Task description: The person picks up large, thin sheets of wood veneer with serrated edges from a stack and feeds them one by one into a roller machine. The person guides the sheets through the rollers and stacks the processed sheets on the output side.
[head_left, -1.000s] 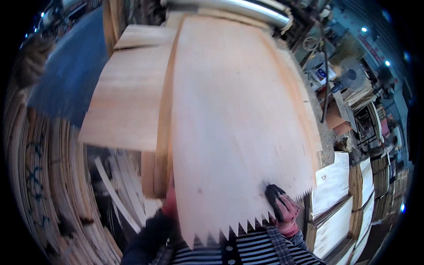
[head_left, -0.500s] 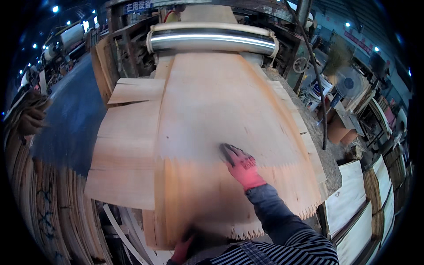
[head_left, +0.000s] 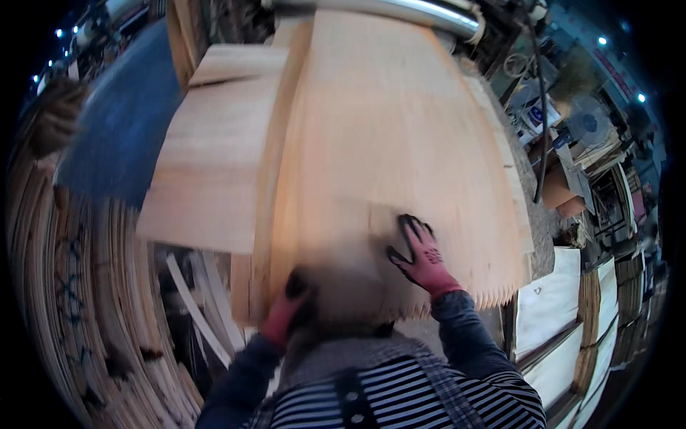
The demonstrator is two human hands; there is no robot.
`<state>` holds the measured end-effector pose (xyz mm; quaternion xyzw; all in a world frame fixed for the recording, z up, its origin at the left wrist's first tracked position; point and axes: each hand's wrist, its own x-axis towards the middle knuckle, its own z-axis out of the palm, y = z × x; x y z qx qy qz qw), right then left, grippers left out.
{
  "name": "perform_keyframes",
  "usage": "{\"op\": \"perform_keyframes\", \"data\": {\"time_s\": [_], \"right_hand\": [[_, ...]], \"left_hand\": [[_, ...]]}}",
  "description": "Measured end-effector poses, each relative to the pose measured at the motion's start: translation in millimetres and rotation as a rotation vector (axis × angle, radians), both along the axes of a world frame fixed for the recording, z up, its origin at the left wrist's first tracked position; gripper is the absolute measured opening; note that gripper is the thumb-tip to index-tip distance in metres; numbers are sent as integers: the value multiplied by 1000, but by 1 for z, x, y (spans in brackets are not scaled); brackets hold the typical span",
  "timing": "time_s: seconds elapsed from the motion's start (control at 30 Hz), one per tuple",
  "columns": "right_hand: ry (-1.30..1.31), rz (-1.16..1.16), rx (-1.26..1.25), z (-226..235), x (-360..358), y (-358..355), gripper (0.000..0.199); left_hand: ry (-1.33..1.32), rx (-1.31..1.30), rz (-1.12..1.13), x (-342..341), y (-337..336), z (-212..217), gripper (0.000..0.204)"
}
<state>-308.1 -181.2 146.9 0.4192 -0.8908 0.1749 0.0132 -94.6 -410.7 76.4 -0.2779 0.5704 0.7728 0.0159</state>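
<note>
A wide sheet of pale wood veneer [head_left: 400,136] with a saw-toothed near edge lies in front of me, coming out from under a shiny metal roller [head_left: 400,8] at the top. My right hand [head_left: 421,252], in a red and black glove, presses flat on the sheet near its toothed edge, fingers spread. My left hand [head_left: 289,309], in the same kind of glove, grips the sheet's near edge at its lower left, partly hidden by a blurred flap of veneer. A second veneer sheet [head_left: 214,164] lies to the left, partly under the first.
Stacks of veneer strips [head_left: 86,307] fill the left side. A blue surface [head_left: 121,121] sits at the upper left. White boards and stacked panels [head_left: 564,314] stand at the right. Machinery and cables [head_left: 543,107] are at the upper right.
My right hand has slid back toward me over the sheet. My left hand has come up onto the sheet's near edge. The view has tilted closer to the veneer.
</note>
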Motion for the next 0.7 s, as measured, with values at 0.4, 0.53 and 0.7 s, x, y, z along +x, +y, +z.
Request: {"op": "perform_keyframes", "data": {"time_s": [0.4,0.53,0.7], "right_hand": [[76,-333,201,-50,105,52,72],[3,-491,370,-57,82,29,71],[8,-466,200,-54,10,4,73]], "left_hand": [[465,440,-52,-18,-8,79,39],[304,178,166,17,-51,52,41],[347,37,77,28,-23,9,42]]}}
